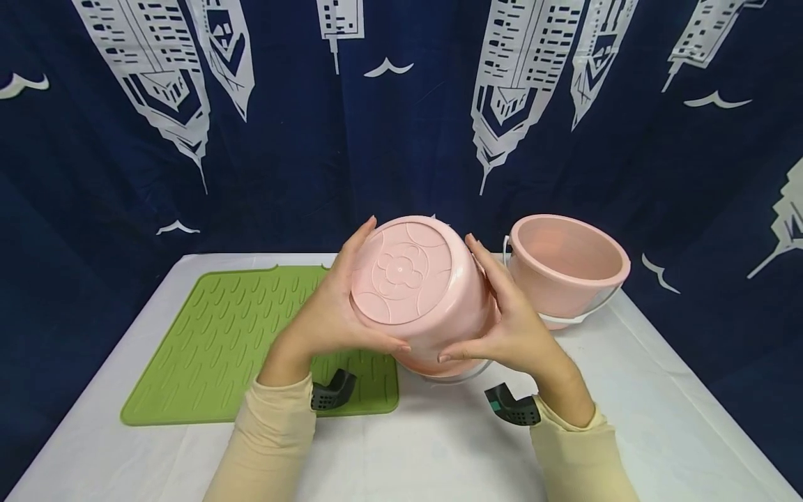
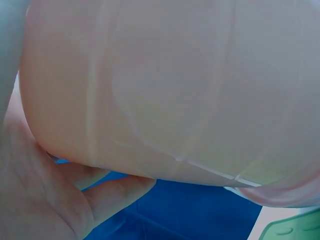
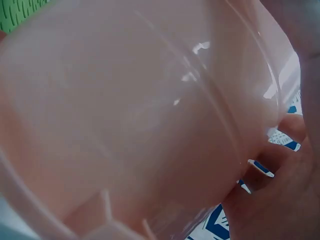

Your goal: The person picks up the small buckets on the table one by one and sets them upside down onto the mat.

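Observation:
A pink bucket (image 1: pixel 401 272) is tipped on its side between both hands, its base with a moulded flower pattern facing me. The left hand (image 1: pixel 329 314) grips it from the left, thumb along the lower side and fingers at the upper edge. On the other side, the right hand (image 1: pixel 511 324) holds its wall, with the thumb in front and fingers behind. Part of a white handle (image 1: pixel 461 376) shows under the bucket. Up close in the left wrist view, the smooth bucket wall (image 2: pixel 165 90) hides most of the surroundings; its inside is out of sight.
A second pink bucket (image 1: pixel 564 300) with a white handle stands upright at the back right. A green ridged mat (image 1: pixel 226 341) lies on the left of the white table (image 1: pixel 426 453). Behind hangs a dark blue curtain (image 1: pixel 401 153) with white building prints.

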A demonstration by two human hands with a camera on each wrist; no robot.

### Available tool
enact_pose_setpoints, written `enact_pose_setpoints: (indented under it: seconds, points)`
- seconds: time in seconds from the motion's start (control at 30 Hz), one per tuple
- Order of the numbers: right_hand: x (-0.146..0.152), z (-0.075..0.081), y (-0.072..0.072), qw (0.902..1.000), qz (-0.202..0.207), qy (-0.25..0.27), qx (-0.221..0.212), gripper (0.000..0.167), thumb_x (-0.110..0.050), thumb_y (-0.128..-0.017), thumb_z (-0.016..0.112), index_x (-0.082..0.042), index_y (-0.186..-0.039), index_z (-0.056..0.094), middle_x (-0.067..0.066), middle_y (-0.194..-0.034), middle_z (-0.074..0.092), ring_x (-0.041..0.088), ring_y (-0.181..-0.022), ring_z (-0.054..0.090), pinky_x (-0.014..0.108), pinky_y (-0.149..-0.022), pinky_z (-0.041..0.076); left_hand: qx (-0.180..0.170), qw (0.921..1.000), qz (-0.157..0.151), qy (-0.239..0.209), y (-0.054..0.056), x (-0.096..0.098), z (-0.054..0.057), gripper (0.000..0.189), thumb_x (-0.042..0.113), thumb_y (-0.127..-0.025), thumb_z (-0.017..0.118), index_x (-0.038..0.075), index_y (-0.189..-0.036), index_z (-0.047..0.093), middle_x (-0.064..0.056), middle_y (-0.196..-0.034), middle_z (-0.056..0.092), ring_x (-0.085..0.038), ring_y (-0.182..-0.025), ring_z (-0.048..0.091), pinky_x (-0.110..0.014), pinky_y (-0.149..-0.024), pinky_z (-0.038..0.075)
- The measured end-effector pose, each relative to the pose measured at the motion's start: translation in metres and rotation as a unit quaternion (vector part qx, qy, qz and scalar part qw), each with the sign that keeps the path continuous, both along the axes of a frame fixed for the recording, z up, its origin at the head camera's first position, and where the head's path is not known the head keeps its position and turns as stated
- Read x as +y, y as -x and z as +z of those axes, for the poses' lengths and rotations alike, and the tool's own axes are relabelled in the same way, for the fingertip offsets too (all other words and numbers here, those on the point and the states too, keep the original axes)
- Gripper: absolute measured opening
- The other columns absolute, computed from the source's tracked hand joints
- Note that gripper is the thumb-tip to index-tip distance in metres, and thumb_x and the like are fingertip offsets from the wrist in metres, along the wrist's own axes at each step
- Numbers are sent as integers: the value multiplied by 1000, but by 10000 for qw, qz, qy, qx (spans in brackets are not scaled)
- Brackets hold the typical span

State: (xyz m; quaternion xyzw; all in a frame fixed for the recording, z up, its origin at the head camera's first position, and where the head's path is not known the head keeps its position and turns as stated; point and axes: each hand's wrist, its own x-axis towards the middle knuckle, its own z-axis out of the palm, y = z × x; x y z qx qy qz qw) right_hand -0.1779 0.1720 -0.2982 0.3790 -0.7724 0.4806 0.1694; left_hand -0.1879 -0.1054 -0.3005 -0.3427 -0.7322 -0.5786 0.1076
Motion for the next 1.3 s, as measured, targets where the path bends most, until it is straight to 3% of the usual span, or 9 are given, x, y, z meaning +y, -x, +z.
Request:
enact_pose_setpoints:
  seconds: [0.1, 0.3, 0.43, 0.67, 0.97, 1.1, 1.3]
  points:
    - [-1, 0, -1, 9997, -192, -130, 106, 149, -12, -39, 106, -16, -162, 22, 5, -163, 27, 25, -147, 27, 34, -119, 21, 54, 9998, 101, 181, -3, 4, 3, 150, 21, -44, 106, 43, -159, 13, 8, -152, 38, -12, -135, 42, -39, -113, 34]
    - [-4, 0, -3, 9991, -308, -162, -252, 154, -21, -39, 107, -22, -163, 15, -1, -163, 26, 21, -144, 31, 30, -117, 25, 140, 9981, 370, 479, -9, 11, 7, 147, 33, -46, 105, 43, -159, 12, 12, -157, 30, -9, -137, 39, -39, -113, 33]
    - [-4, 0, -2, 9983, -504, -275, -137, 154, -24, -41, 107, -23, -163, 12, 0, -161, 28, 21, -144, 31, 31, -117, 23, 172, 9969, 457, 622, -13, 15, 9, 148, 38, -46, 104, 44, -159, 9, 16, -160, 21, -9, -138, 36, -41, -112, 34]
    - [-1, -1, -1, 9993, -344, 9, -130, 152, -12, -39, 106, -24, -162, 18, -2, -161, 30, 21, -143, 32, 32, -117, 24, 28, 9992, 211, 350, -15, 15, 11, 152, 23, -47, 105, 43, -160, 6, 11, -159, 27, -9, -140, 35, -38, -116, 29]
    - [0, -3, 2, 9968, 168, 743, -253, 146, 10, -37, 100, -12, -160, 24, 11, -159, 33, 27, -142, 34, 32, -117, 26, 363, 9988, 278, 181, -12, 12, 11, 155, 18, -46, 105, 39, -161, 3, 5, -162, 21, -11, -148, 24, -40, -119, 22]
    - [-1, -3, 4, 9942, 393, 953, -312, 145, 17, -37, 97, -9, -160, 24, 14, -160, 31, 29, -143, 32, 33, -117, 26, 219, 9997, 64, -20, -9, 9, 8, 155, 15, -47, 105, 35, -161, 2, 1, -162, 23, -14, -146, 28, -43, -118, 24]
    - [-3, -5, 6, 9891, 795, 1196, -330, 146, 18, -35, 96, -8, -160, 24, 15, -160, 30, 33, -141, 34, 36, -116, 28, -179, 9978, -505, -395, -5, 3, 6, 147, 44, -50, 102, 30, -162, 7, -1, -159, 31, -19, -142, 36, -46, -116, 25]
